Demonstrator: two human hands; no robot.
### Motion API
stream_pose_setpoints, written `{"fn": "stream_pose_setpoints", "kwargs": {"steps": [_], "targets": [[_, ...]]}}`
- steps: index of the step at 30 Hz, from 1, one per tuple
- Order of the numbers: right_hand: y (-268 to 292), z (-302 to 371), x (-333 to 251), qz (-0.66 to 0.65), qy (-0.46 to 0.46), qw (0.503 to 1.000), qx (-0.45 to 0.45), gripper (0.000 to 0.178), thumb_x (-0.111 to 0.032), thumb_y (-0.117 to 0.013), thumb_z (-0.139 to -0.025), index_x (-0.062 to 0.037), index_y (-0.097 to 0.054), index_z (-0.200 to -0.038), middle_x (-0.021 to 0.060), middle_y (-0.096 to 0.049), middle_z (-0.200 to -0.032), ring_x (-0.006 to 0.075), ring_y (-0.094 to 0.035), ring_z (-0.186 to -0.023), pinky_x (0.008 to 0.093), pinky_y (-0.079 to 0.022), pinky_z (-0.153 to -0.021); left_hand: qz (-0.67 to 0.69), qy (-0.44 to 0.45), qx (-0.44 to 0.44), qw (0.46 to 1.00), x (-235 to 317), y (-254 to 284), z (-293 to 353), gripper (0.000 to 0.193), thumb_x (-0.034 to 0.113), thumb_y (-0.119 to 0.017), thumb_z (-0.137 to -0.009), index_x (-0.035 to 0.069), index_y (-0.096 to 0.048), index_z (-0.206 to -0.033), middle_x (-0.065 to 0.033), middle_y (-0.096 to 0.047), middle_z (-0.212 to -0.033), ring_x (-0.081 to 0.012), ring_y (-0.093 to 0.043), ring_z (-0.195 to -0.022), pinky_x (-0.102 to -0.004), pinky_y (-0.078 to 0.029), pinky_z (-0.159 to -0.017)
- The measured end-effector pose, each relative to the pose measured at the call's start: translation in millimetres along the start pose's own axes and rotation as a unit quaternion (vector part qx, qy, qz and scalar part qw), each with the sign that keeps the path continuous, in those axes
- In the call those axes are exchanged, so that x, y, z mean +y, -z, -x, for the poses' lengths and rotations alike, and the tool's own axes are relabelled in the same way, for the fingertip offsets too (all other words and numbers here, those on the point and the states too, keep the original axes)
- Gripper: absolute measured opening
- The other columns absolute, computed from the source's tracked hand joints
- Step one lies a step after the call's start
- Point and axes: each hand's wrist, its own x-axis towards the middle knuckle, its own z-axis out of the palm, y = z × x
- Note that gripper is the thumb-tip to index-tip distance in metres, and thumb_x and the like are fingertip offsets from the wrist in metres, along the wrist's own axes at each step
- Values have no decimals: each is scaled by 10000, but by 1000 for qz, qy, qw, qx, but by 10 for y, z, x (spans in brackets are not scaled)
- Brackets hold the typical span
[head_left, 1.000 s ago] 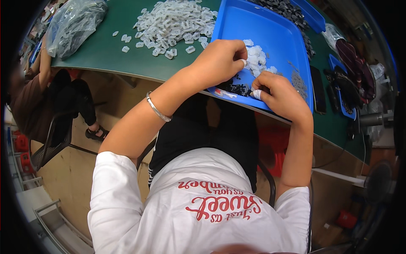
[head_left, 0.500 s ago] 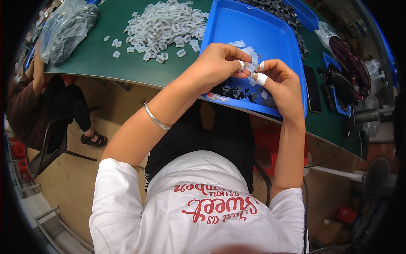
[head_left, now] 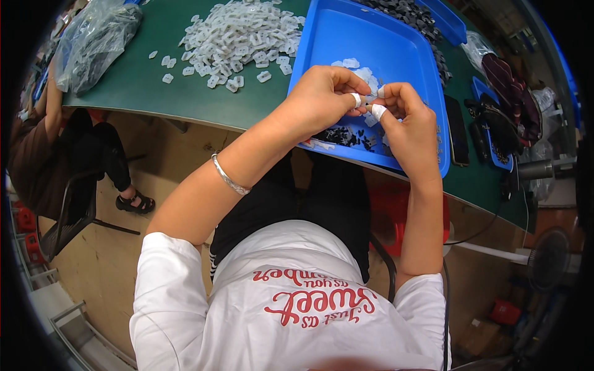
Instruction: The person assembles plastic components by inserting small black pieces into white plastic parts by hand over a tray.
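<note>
My left hand [head_left: 328, 96] is closed in a pinch over the blue tray [head_left: 346, 31], around a small translucent white plastic piece that its fingers now mostly hide. Thumb and fingertips of my right hand [head_left: 405, 117] meet it from the right, also pinched; what they grip is too small to make out. White tape wraps several fingertips on both hands. Just beyond the fingers lies a little heap of translucent white pieces [head_left: 351, 63] in the tray. Small black parts [head_left: 341, 135] are scattered along its near edge, below my left hand.
A large pile of white plastic pieces [head_left: 241, 37] covers the green table [head_left: 154, 93] left of the tray. Dark parts [head_left: 402, 9] are heaped behind it. A phone [head_left: 456, 133] and a black pouch [head_left: 498, 127] lie to the right. Another person [head_left: 37, 148] sits at far left.
My fingertips have drawn closer together, and the white piece that showed between them is now mostly covered. My right hand has shifted slightly left.
</note>
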Motion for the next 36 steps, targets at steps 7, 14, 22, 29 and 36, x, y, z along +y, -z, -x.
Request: {"fn": "stream_pose_setpoints", "kwargs": {"steps": [7,14,22,29,36], "targets": [[66,-86,31,-33,-77,996,-31,240,45,-656,-784,52,-568,-1007,127,-681,-850,144,-652,-757,262,-526,-677,-37,-36,-14,999,-5,5,38,186,-41,-586,-860,-77,-630,-1037,-110,-674,-924,-145,-672,-860,-253,-555,-795],[119,-54,-13,-123,-95,986,-56,276,41,-664,-788,51,-578,-1051,106,-684,-867,125,-641,-779,239,-521,-683,-53,-38,-36,997,25,26,53,203,-5,-640,-826,-51,-634,-1024,-90,-663,-931,-129,-654,-836,-246,-538,-768],[476,-22,242,97,-96,991,-9,155,-12,-649,-838,29,-652,-988,85,-672,-823,117,-640,-765,278,-509,-688,-9,13,9,1000,48,-8,47,211,11,-649,-834,-44,-633,-1036,-72,-651,-927,-129,-647,-827,-243,-536,-753],[388,102,180,187,-53,979,-58,149,-36,-675,-777,-4,-680,-923,144,-671,-852,267,-646,-758,339,-495,-704,18,10,-28,999,20,11,33,220,-13,-602,-859,-52,-622,-1075,-91,-647,-995,-142,-656,-857,-243,-539,-783],[271,83,180,274,-53,958,-58,100,-96,-670,-796,-25,-682,-866,128,-667,-843,294,-631,-741,387,-481,-682,14,20,-40,999,43,13,35,245,-36,-579,-827,-63,-615,-1068,-100,-642,-987,-152,-660,-852,-244,-537,-781]]}}
